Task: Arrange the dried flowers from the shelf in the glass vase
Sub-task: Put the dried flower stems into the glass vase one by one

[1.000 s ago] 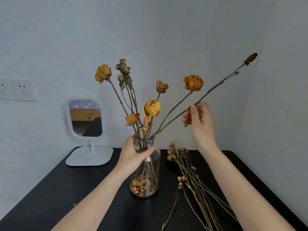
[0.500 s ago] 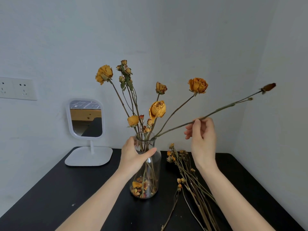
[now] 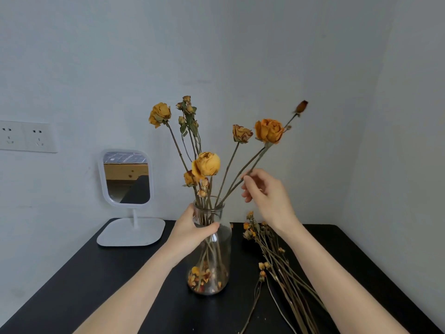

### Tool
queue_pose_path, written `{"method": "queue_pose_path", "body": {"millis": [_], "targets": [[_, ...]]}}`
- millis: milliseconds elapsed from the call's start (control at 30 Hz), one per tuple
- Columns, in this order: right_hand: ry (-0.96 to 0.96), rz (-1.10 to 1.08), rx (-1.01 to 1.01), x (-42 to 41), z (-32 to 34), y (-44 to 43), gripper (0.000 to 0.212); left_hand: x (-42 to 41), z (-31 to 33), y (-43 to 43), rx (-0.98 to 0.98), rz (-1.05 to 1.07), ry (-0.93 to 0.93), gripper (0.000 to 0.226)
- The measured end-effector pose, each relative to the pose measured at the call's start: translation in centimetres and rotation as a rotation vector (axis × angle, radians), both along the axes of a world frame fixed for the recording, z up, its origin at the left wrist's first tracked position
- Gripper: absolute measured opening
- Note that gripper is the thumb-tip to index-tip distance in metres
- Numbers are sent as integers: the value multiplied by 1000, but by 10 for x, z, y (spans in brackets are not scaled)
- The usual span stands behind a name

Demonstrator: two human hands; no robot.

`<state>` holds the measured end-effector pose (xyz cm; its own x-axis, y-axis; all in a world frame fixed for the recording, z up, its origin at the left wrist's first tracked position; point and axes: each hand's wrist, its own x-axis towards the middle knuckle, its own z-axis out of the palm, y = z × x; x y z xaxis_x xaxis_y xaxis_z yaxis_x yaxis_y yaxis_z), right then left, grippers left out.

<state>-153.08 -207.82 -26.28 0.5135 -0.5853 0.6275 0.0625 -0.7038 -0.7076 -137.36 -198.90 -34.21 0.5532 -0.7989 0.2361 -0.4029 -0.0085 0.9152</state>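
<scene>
Glass hides little, yet your left hand (image 3: 192, 231) wraps the neck of the glass vase (image 3: 218, 259), thumb across the front and fingers curled behind, so where the stems enter is partly masked. Both your forearms run out of the bottom edge. The long stem (image 3: 291, 120) passes behind the orange rose (image 3: 269, 131), and lower down it runs so close to that rose's stalk that the two are hard to separate.

Your right hand (image 3: 267, 201) is raised to the right of the bouquet, above the rim. Its thumb and forefinger pinch the long stem at mid-length while the other fingers hang loosely curled. The stem slants from the vase mouth up and right to a dark bud (image 3: 301, 106).

The vase stands upright on the black table (image 3: 72, 285), with fallen petals (image 3: 202, 276) in its base. Loose stems (image 3: 277, 261) lie flat just right of it, under your right forearm. A white mirror (image 3: 127, 177) stands at back left, below a wall socket (image 3: 26, 136).
</scene>
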Motion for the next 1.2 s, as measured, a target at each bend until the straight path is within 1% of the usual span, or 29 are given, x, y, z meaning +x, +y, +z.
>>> {"method": "queue_pose_path", "body": {"millis": [100, 167, 233, 300, 367, 433, 467, 500, 567, 633, 700, 767, 800, 867, 933, 1033, 1133, 1200], "targets": [[98, 19, -63, 4, 2, 2, 11, 10, 6, 6, 61, -78, 33, 42], [190, -7, -120, 8, 1, 3, 13, 13, 10, 7, 64, -98, 32, 50], [276, -22, -140, 13, -2, 5, 14, 9, 12, 7, 21, -44, 5, 65], [323, -21, -126, 17, -4, 6, 14, 4, 13, 6, -59, 44, -47, 65], [259, 18, -9, 20, -2, 8, 10, -1, 14, 5, -113, 93, -80, 64], [122, 47, 127, 19, 4, 9, 10, -1, 15, 3, -118, 117, -66, 75], [61, 48, 165, 18, 7, 9, 7, 0, 14, 2, -109, 130, -65, 79], [19, 45, 182, 18, 10, 10, 5, 0, 14, 2, -104, 142, -77, 79], [6, 32, 173, 18, 12, 12, 11, 1, 12, 2, -105, 156, -118, 70], [80, 17, 135, 19, 10, 14, 13, 0, 12, 3, -113, 148, -142, 61], [178, 25, 92, 21, 6, 15, 10, 0, 11, 3, -121, 120, -119, 54], [206, 47, 88, 22, 3, 16, 7, -1, 10, 2, -125, 82, -64, 54], [189, 52, 95, 23, 2, 15, 9, -3, 9, 2, -127, 71, -43, 57], [138, 52, 106, 23, 2, 15, 9, -7, 8, 1, -125, 82, -39, 65], [120, 48, 91, 22, 3, 15, 3, -9, 8, 0, -130, 129, -58, 67], [174, 18, 25, 22, 3, 16, 2, -9, 10, 0, -116, 177, -106, 62], [257, -19, -26, 26, 0, 17, 9, -8, 9, 1, -97, 170, -149, 48], [287, -36, -32, 30, -4, 17, 12, -8, 8, 1, -87, 157, -155, 43]]}}
